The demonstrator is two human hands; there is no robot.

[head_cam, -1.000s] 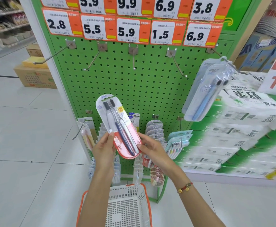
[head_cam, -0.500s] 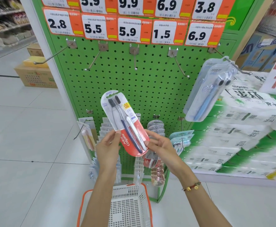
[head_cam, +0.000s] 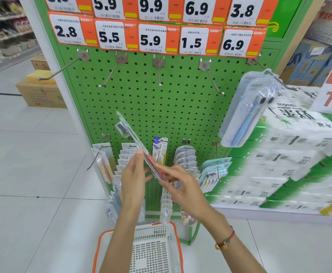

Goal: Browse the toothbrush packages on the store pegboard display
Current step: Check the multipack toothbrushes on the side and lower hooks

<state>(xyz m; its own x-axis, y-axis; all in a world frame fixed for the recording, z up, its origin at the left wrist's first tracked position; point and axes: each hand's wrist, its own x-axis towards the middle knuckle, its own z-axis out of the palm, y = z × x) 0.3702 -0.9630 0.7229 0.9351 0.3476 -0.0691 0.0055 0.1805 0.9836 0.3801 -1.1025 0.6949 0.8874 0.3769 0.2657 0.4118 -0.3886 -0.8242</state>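
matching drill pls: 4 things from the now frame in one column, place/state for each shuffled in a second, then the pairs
Things
1. held toothbrush package
2. blue toothbrush package
3. white shopping basket
4. hook under the 5.9 tag

Places or states
A. on the floor, below the arms
B. bare, nothing hanging on it
C. turned nearly edge-on between left hand and right hand
D. hanging on the upper right hook of the pegboard

Pairs: 1-C, 2-D, 3-A, 4-B
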